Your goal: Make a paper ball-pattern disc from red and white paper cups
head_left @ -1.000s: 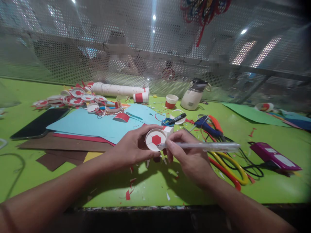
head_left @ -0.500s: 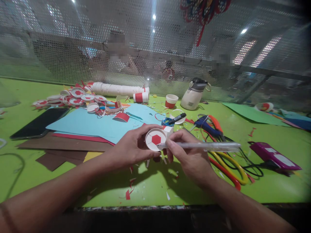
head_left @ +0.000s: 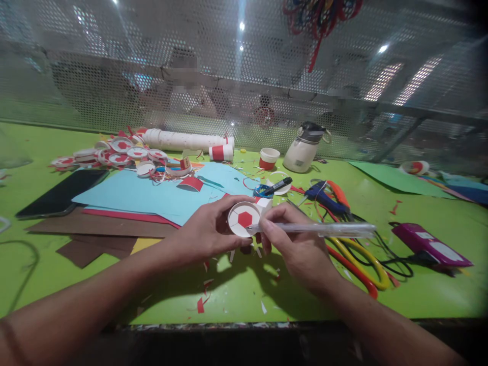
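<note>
My left hand [head_left: 213,223] is closed around a small white paper cup [head_left: 235,211], its round base turned toward me. A red hexagon [head_left: 244,219] sits in the middle of that base, and thin dark lines run from it to the rim. Between the thumb and fingers of my right hand [head_left: 292,241] is a clear pen [head_left: 328,230], lying nearly level. Its tip touches or nearly touches the base, just below the hexagon. White and red paper parts show behind the cup, partly hidden by my fingers.
Blue paper sheets [head_left: 152,195] and a phone [head_left: 61,193] lie at left, behind them a heap of red-and-white discs [head_left: 118,152]. A bottle [head_left: 303,147] and a red-and-white cup [head_left: 269,158] stand at the back. A glue gun [head_left: 328,198], scissors [head_left: 356,259] and a purple box [head_left: 430,244] lie at right.
Very little differs. The pen's far end has shifted slightly to the left, while my left hand and the cup stay in place.
</note>
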Motion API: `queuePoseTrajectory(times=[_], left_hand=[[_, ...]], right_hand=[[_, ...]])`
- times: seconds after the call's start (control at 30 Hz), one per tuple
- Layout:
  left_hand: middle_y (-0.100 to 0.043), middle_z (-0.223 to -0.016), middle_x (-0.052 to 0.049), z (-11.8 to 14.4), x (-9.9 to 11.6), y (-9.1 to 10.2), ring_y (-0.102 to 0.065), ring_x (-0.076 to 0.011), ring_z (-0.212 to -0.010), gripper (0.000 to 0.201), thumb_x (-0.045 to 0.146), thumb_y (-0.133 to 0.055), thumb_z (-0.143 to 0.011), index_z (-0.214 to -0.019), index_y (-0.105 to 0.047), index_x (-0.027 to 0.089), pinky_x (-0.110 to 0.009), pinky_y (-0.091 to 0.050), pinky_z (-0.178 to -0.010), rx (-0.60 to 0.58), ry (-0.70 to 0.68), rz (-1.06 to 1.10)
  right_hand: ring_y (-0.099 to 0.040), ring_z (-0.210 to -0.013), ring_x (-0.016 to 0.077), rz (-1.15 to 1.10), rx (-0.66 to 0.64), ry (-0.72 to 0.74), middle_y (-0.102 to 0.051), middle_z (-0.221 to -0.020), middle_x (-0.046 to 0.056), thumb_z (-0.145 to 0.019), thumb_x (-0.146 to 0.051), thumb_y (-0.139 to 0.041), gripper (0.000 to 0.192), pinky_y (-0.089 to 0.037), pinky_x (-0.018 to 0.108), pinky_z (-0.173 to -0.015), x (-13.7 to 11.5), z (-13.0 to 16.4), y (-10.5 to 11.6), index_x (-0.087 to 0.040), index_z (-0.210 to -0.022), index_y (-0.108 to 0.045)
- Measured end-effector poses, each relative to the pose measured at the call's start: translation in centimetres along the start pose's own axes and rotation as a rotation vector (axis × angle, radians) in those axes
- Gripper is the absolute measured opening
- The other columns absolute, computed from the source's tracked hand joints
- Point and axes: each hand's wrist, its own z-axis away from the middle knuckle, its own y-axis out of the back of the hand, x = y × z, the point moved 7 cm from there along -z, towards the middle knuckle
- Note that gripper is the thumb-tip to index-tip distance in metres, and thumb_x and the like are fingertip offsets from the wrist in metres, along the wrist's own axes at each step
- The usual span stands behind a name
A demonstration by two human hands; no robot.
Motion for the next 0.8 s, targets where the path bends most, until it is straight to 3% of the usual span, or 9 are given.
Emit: queuePoseTrajectory(times=[0.8], left_hand=[[-0.065, -0.103, -0.007, -0.08, 0.19, 0.04, -0.065, -0.0209, -0.091, 0.059, 0.023, -0.075, -0.07, -0.123, -0.051, 0.018, -0.032, -0.053, -0.078, 0.024, -0.017, 0.0]], right_hand=[[-0.055, -0.047, 0.0091, -0.015, -0.001, 0.017, -0.058, -0.053, -0.006, -0.088, -0.028, -0.056, 0.015, -0.045, 0.022, -0.047, -0.07, -0.06, 0.05, -0.021, -0.075, -0.052]])
